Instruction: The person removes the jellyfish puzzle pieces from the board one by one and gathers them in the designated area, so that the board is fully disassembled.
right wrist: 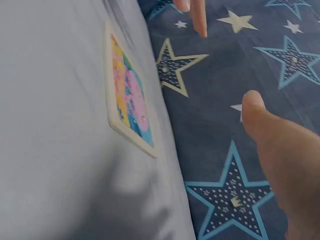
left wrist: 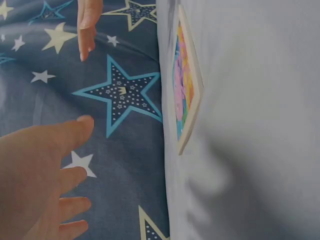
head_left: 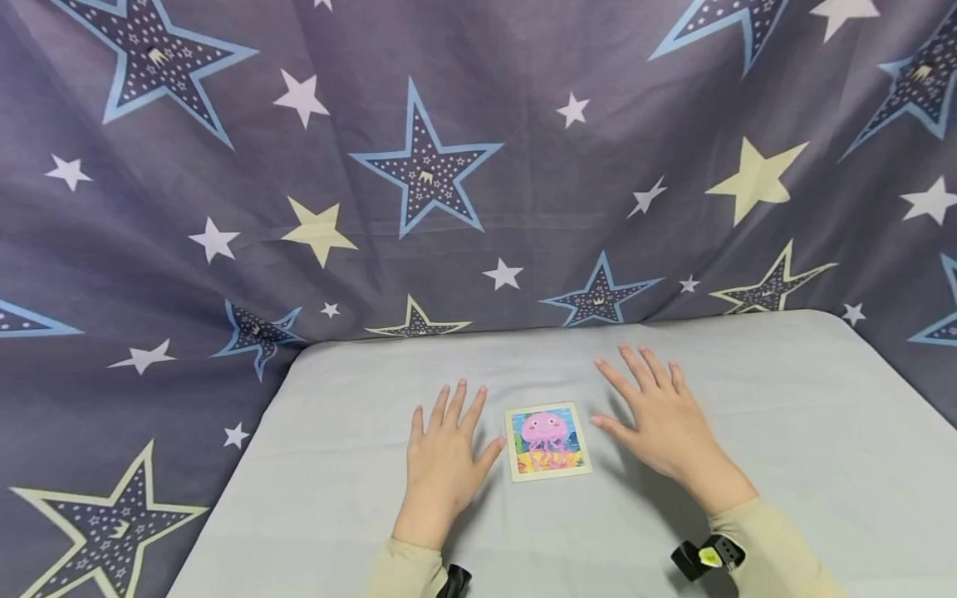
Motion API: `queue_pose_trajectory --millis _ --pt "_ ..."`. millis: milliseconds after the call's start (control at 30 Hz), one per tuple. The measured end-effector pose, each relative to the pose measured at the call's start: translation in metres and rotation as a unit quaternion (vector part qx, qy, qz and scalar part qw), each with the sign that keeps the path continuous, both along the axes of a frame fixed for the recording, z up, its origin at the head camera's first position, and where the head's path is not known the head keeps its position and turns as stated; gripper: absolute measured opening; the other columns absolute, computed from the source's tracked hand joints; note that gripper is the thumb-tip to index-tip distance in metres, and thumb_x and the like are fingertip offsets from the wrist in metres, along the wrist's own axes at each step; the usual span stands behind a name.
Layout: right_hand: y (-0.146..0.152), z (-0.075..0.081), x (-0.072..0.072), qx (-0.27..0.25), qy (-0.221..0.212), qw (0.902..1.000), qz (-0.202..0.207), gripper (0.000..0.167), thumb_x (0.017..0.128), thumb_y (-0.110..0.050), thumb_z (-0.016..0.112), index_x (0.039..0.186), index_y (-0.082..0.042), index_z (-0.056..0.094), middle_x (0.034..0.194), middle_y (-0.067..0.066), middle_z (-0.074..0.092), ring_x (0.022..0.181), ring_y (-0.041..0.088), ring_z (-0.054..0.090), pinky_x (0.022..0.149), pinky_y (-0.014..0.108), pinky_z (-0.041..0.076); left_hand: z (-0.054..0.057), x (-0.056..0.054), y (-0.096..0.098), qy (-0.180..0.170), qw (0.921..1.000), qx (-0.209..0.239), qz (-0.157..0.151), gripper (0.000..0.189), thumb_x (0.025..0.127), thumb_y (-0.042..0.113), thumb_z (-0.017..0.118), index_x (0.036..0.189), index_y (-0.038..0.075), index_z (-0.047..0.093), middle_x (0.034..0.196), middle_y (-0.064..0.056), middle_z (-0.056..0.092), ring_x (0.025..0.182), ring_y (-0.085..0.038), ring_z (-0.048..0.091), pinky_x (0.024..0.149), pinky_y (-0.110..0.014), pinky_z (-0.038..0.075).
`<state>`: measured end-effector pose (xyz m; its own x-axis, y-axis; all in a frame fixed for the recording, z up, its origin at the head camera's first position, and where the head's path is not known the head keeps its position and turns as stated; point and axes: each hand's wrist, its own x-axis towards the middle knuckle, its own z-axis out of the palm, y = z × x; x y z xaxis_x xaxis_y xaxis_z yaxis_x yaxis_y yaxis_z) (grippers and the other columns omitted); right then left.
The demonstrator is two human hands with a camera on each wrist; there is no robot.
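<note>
A square picture puzzle (head_left: 548, 441) with a pale frame and a pink jellyfish on it lies flat between the two hands. To its left, the left hand (head_left: 445, 463) hovers over the cloth with fingers straight and spread, the thumb near the frame's left edge. On the other side, the right hand (head_left: 668, 419) is held up with spread fingers, holding nothing. Both wrist views show the puzzle (left wrist: 183, 82) apart from the fingers, and the right thumb (right wrist: 280, 145) stands away from it.
A light grey cloth (head_left: 314, 515) covers the table. Behind and left of it hangs a dark curtain (head_left: 523, 191) printed with stars. Black straps with small devices (head_left: 706, 556) sit at the wrists, below beige sleeves (head_left: 777, 552).
</note>
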<state>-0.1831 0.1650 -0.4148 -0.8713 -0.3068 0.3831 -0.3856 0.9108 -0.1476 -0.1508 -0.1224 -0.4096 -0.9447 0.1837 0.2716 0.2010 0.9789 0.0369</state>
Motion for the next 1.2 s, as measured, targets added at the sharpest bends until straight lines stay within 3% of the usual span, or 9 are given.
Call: queue_pose_trajectory --millis 333,567,767,1000,1200 --pt "-0.015 -0.001 -0.011 0.033 0.004 0.9975 0.062 0.071 0.082 -0.063 0.048 0.143 -0.033 0.027 0.152 0.004 0.017 0.138 0.032 0.016 0.109 0.058 0.011 -0.008 -0.014 0.001 -0.029 0.999 0.002 -0.033 0.076 0.081 0.067 0.043 0.144 0.028 0.025 0.151 -0.001 0.019 0.14 -0.023 0.012 0.111 -0.053 0.005" --pt "-0.02 0.0 -0.023 0.05 0.005 0.9933 0.104 0.067 0.084 -0.061 0.046 0.143 -0.033 0.027 0.151 0.004 0.02 0.137 0.031 0.019 0.109 0.057 0.016 -0.009 -0.025 0.007 -0.046 0.9973 0.015 -0.055 0.078 0.08 0.067 0.045 0.144 0.028 0.026 0.151 -0.001 0.019 0.14 -0.024 0.011 0.111 -0.053 0.008" --pt "-0.028 -0.003 -0.027 0.065 -0.021 0.9884 0.135 0.065 0.086 -0.058 0.046 0.143 -0.032 0.027 0.151 0.004 0.02 0.137 0.031 0.02 0.108 0.056 0.018 -0.012 -0.031 0.013 -0.088 0.9936 0.018 -0.069 0.081 0.079 0.069 0.044 0.145 0.026 0.023 0.152 -0.002 0.017 0.14 -0.024 0.009 0.111 -0.054 0.007" --pt "-0.046 -0.007 -0.029 0.071 -0.04 0.9835 0.162 0.064 0.087 -0.054 0.048 0.143 -0.03 0.03 0.15 0.005 0.023 0.136 0.03 0.024 0.108 0.057 0.019 -0.023 -0.031 0.01 -0.132 0.989 0.025 -0.062 0.085 0.077 0.071 0.046 0.145 0.025 0.023 0.152 -0.003 0.019 0.14 -0.025 0.01 0.11 -0.055 0.012" --pt "-0.055 -0.014 -0.027 0.089 -0.049 0.979 0.176 0.062 0.087 -0.054 0.049 0.141 -0.027 0.034 0.149 0.005 0.026 0.135 0.028 0.027 0.106 0.055 0.024 -0.03 -0.031 0.006 -0.194 0.9782 0.041 -0.062 0.089 0.074 0.072 0.05 0.145 0.023 0.026 0.151 -0.003 0.021 0.14 -0.026 0.011 0.11 -0.054 0.012"
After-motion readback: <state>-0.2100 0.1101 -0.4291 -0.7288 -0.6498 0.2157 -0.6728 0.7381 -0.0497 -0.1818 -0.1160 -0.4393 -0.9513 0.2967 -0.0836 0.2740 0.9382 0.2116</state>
